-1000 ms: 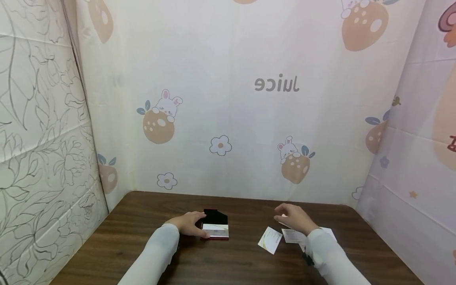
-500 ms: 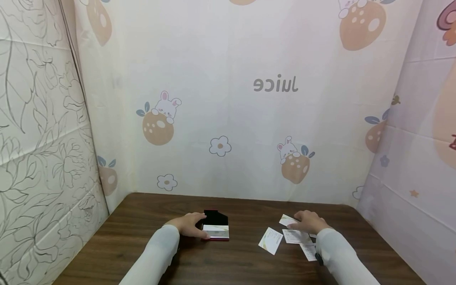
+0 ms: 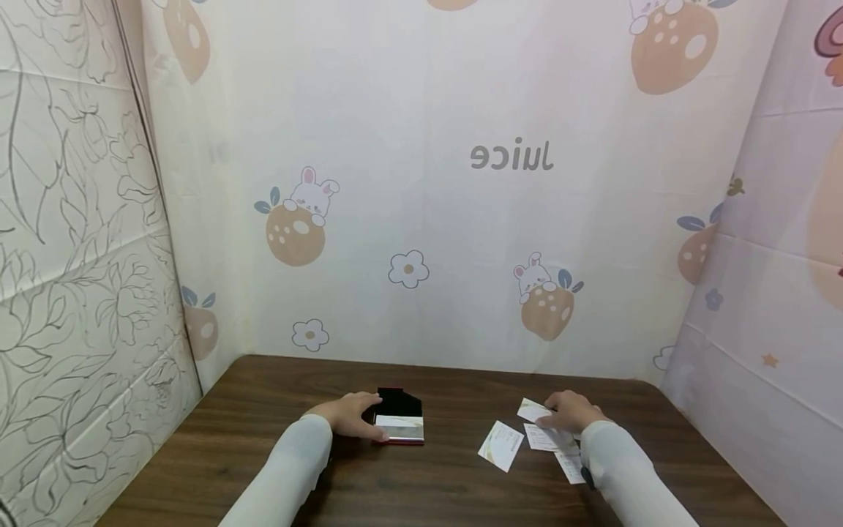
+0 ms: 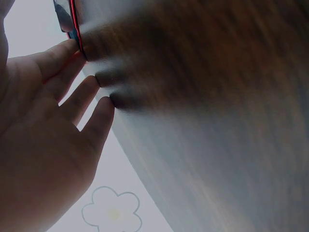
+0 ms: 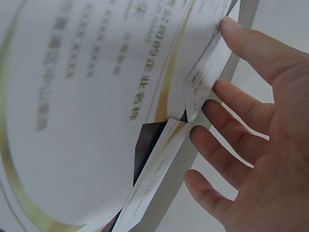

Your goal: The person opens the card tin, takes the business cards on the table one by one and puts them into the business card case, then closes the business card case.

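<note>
On the left part of the table, a black and red card case (image 3: 400, 402) lies open with a white card (image 3: 399, 425) at its front. My left hand (image 3: 345, 416) touches its left side, thumb at the front corner; the left wrist view shows my fingers (image 4: 79, 99) extended, tips down by the red edge (image 4: 75, 24). My right hand (image 3: 574, 412) is over several loose printed cards, its thumb and fingertips touching a card (image 5: 207, 72) in the right wrist view. One card (image 3: 532, 410) shows beyond that thumb, another (image 3: 543, 437) nearer me.
A separate card (image 3: 501, 445) lies between the case and the other cards. Another (image 3: 570, 465) is partly behind my right sleeve, near a small dark object (image 3: 587, 477). The brown table (image 3: 448, 490) ends at a patterned cloth (image 3: 421, 205), with more cloth on both sides.
My right hand has lowered and shifted right, uncovering the far card and the cards nearer me. Over the last half second it has barely moved. My left hand has stayed at the case.
</note>
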Tool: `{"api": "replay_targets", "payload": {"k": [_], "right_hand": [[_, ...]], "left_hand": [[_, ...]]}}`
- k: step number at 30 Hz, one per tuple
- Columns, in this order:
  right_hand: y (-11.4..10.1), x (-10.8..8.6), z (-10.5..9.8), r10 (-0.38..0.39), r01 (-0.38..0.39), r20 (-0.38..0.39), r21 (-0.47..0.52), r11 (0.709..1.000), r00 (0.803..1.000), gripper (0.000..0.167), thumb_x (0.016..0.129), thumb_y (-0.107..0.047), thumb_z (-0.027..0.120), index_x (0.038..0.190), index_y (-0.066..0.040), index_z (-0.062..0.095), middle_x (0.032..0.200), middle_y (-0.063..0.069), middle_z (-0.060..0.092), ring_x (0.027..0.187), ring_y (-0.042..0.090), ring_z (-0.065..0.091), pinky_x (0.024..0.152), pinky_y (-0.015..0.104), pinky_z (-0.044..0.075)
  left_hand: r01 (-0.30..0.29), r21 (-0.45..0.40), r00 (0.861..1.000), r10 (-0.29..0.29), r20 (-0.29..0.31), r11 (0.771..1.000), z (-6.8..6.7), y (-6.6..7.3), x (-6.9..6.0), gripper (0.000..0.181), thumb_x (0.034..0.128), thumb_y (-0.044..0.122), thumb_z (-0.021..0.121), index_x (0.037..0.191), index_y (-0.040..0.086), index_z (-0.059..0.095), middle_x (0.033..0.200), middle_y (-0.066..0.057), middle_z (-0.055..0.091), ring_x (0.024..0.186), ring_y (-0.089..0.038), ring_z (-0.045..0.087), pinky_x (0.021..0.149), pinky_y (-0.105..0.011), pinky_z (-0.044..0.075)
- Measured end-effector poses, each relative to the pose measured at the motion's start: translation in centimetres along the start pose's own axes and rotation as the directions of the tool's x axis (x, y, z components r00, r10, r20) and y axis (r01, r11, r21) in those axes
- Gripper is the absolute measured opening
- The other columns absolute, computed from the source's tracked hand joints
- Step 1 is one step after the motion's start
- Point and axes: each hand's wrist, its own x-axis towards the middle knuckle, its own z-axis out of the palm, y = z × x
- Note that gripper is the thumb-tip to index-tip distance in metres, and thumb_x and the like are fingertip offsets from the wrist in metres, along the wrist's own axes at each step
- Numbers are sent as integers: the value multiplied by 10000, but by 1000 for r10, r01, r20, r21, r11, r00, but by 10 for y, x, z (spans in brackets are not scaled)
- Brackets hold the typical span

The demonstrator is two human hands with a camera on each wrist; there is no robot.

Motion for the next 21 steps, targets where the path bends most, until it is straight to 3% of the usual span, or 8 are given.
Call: {"api": "replay_targets", "payload": {"k": [10,21], "right_hand": [[4,9,-2,6,-8,28,83,997,1000,451,812,-277,844,1087,31,662,1040,158,653,927,301,604,846,559,501],[8,11,6,2,0,-10,187,982,1000,497,775,-220,868,1129,-9,591,1076,176,651,928,300,597,846,540,486]], "left_hand": [[-13,10,1000,13,1,1000,0,0,2,825,828,531,735,1480,97,476,1518,-130,426,1410,-339,358,1079,-584,345],[-2,1,1000,2,4,1000,0,-1,1,837,825,539,738,1487,103,469,1529,-128,415,1416,-340,351,1078,-592,341]]}}
